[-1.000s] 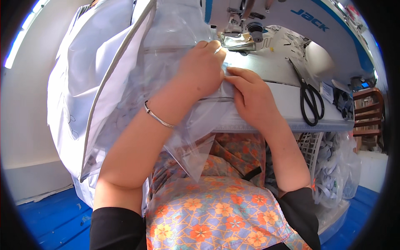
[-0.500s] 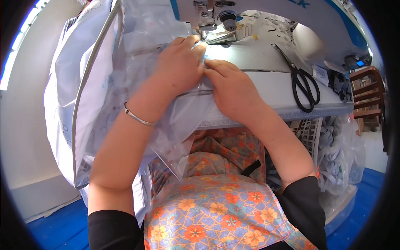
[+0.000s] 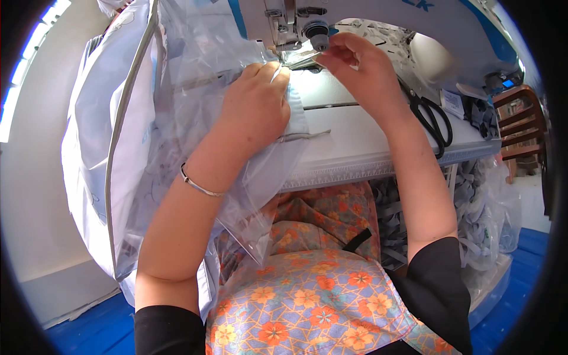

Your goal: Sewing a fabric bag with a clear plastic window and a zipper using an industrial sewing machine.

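Note:
My left hand (image 3: 257,100) lies on a clear plastic sheet (image 3: 195,112) with its fingers bent and close together, gripping the sheet's edge just in front of the sewing machine's (image 3: 278,23) needle area. A pale fabric edge (image 3: 297,112) shows beside that hand, and a thin grey strip (image 3: 313,135) sticks out below it. My right hand (image 3: 367,74) is raised by the metal guide (image 3: 303,59) at the machine's foot. Its thumb and forefinger are pinched; whatever is between them is too small to make out.
Black scissors (image 3: 432,118) lie on the machine table (image 3: 349,139) right of my right forearm. White fabric with grey piping (image 3: 112,148) is heaped at the left. Below the table's right side hang grey straps (image 3: 470,219) in clear plastic. A wooden chair (image 3: 520,127) stands at far right.
My right hand has left the sheet beside my left hand and moved up and right to the metal guide. The grey strip has come into view. My left hand stays on the sheet.

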Tool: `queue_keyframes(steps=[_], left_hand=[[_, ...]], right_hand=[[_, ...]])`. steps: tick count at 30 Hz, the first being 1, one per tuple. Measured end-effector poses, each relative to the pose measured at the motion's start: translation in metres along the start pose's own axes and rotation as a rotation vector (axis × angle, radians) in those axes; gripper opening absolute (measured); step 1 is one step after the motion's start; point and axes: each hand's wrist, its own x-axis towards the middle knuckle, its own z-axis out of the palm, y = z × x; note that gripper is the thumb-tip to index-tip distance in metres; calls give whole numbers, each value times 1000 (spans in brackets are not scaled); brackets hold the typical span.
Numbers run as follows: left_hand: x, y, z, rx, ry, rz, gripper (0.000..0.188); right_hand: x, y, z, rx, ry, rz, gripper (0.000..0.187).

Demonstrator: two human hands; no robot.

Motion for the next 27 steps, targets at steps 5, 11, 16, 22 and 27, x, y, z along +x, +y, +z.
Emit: queue_keyframes(steps=[5,11,16,22,27], left_hand=[[3,3,-3,-23,-3,-9,27],[3,5,-9,7,-26,-6,26],[-3,15,-14,-7,-37,-2,27],[-11,2,-14,-62,-53,-6,34],[-34,14,-56,-133,-145,26,43]], right_hand=[[12,-1,-8,-67,20,-87,25],[20,-5,-12,-156,51,-157,17],[17,-8,-18,-177,39,-90,20],[-23,-15,-2,-162,-132,-73,17],[-99,-41,6,-176,-337,-346,34]])
